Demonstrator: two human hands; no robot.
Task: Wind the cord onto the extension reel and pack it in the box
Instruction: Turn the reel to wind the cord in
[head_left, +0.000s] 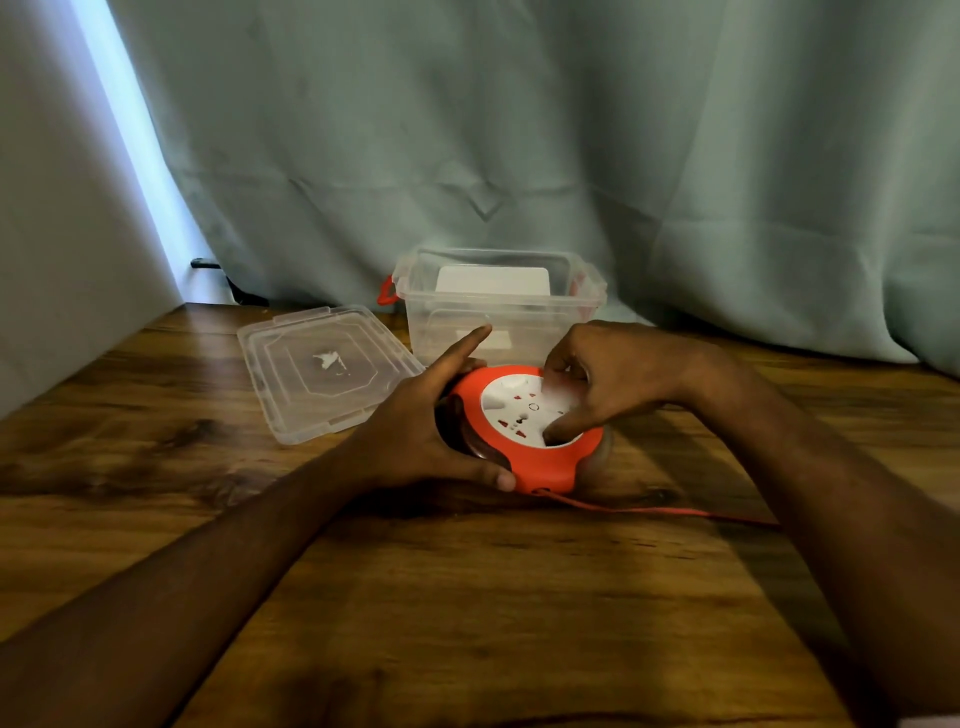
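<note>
Left hand (436, 431): you are cupping the extension reel's (524, 457) left rim, index finger pointing forward.
Right hand (613, 379): you are pinching its white socket face (511, 408).
Reel: resting on the bench (467, 597), before the open box (498, 306).
Cord (649, 510): trailing right.

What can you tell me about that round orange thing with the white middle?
It is an extension reel: a round orange plastic shell around a white face with red-marked sockets. It lies flat on the wooden table, in front of the clear box. The left hand cups its left side; the right hand rests fingers on the white face. A thin orange cord runs out of its near edge to the right, not yet wound in.
</note>
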